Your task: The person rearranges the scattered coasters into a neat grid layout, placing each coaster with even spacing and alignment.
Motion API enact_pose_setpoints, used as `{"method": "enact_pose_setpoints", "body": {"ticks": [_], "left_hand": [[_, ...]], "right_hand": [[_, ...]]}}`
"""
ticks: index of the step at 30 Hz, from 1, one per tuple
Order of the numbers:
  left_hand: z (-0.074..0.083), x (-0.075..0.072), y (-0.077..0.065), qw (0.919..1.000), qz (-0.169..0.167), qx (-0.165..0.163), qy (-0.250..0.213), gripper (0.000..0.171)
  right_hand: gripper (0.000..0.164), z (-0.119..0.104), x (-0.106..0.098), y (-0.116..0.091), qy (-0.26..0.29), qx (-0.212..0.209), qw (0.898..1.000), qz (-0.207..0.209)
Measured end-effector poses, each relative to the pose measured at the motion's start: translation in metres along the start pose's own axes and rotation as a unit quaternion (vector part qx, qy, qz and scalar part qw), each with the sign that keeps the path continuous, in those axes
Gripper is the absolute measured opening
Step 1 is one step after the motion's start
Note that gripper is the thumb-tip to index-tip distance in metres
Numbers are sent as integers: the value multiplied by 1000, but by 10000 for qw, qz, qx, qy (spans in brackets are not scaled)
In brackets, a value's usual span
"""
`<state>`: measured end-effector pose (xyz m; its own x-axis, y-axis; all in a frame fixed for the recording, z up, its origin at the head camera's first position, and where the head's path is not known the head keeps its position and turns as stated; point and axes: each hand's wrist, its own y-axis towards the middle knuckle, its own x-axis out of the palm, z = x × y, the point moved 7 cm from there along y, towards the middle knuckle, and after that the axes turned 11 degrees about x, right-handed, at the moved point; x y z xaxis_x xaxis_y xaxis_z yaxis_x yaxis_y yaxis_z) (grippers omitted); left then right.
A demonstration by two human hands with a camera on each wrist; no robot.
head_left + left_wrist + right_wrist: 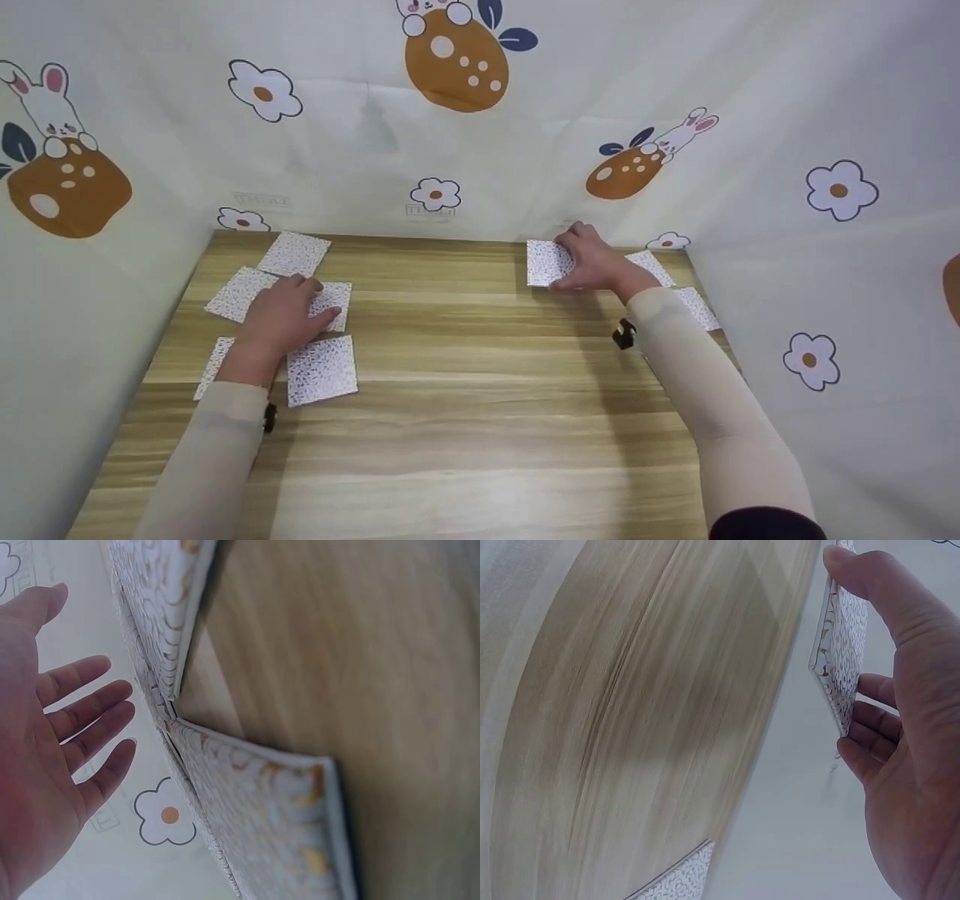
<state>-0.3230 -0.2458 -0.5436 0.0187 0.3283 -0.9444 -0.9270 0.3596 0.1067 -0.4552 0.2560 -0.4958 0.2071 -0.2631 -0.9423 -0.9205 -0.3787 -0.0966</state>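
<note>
At the table's far edge my right hand [596,259] pinches a flat white patterned square [546,262] by two opposite edges. The right wrist view shows thumb and fingertips on the rims of this square [846,645], its small print plain to see. My left hand [281,311] hovers with spread fingers over similar squares at the left. It partly covers one square [339,296] and overlaps another [237,292]. In the left wrist view its loose fingers [90,716] hold nothing, beside the thick edge of a square [262,799].
More squares lie at left: one far back [295,253], one nearer [322,371], one by the left sleeve [212,367]. Two others, one behind [651,266] and one beside [697,307] the right forearm, lie near the right edge. Printed cloth walls [337,165] border the wooden table [465,390].
</note>
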Motion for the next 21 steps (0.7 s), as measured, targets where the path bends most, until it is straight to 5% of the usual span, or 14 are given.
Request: {"method": "enact_pose_setpoints", "body": {"ticks": [21], "left_hand": [[-2,-1,-2,10000,55,-19,1,65]], "right_hand": [[95,18,33,19,139,433,9987,-230]]}}
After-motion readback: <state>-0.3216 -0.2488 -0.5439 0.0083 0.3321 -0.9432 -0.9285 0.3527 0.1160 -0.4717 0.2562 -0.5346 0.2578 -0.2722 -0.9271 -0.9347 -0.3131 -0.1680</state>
